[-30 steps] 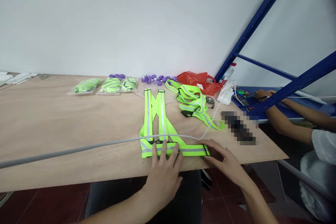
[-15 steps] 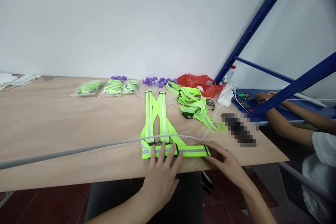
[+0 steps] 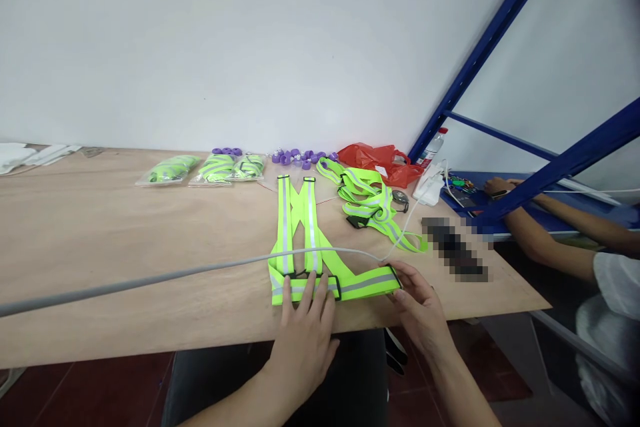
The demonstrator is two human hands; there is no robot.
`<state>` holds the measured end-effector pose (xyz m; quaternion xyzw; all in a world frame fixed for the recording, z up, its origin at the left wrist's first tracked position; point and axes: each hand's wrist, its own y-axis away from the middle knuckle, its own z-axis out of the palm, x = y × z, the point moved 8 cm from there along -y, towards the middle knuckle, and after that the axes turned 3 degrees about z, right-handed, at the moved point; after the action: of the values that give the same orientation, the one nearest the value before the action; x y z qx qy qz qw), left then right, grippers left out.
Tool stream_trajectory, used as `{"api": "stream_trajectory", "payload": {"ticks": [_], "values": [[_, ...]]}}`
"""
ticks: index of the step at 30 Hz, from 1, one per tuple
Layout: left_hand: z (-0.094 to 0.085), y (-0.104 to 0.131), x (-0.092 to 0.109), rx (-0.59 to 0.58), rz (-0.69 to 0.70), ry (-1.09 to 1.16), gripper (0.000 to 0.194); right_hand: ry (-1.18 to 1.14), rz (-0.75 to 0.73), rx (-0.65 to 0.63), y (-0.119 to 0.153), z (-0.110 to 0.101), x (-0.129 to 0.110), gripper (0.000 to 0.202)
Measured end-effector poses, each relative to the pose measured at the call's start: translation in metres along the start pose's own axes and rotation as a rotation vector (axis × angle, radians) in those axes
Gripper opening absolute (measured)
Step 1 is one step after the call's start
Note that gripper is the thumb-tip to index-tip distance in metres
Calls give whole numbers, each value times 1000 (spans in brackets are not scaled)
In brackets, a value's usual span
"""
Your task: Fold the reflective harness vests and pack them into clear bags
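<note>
- Reflective harness [image 3: 312, 227], lime with silver stripes, lies on the tabletop [image 3: 150, 247], nearer than the red bag [image 3: 370, 157] and mostly to its left.
- Its 2 long straps lie flat, much as they did 0.5 s ago; the change is in its waist strap [image 3: 367, 283], which then ran level and now slants upward at its right end.
- Right hand [image 3: 423, 307], nearer than the red bag and roughly in line with its right edge: earlier it lay at that strap end with thumb and fingers apart; now it has closed, thumb and fingers pinching the end.
- Left hand [image 3: 303, 333], nearer than the red bag and to its left: palm down, fingers loosely extended on the waist strap, gripping nothing; they have moved slightly leftward.
- Grey cable [image 3: 50, 299] passes across the harness, nearer than the red bag, bowing a little higher than before.
- Tangled lime straps [image 3: 384, 205], just in front of the red bag, and 3 clear packets [image 3: 174, 169], well to its left, show no change.
</note>
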<state>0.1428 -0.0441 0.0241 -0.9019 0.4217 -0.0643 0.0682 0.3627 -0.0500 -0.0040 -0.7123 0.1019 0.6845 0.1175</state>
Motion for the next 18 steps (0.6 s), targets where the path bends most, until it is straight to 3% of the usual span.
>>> {"api": "stream_trajectory", "payload": {"ticks": [4,8,14,18], "values": [[0,2,-2,-15,-47,29,63,-213,52,81,6,13,14,57],[3,4,-3,-22,-54,76,66,-245,23,3,11,44,5,47],[7,4,-3,-53,-54,119,51,92,-101,-268,12,100,-43,31],[9,3,-3,-58,-73,130,50,237,-174,-352,1,128,-65,36]]}}
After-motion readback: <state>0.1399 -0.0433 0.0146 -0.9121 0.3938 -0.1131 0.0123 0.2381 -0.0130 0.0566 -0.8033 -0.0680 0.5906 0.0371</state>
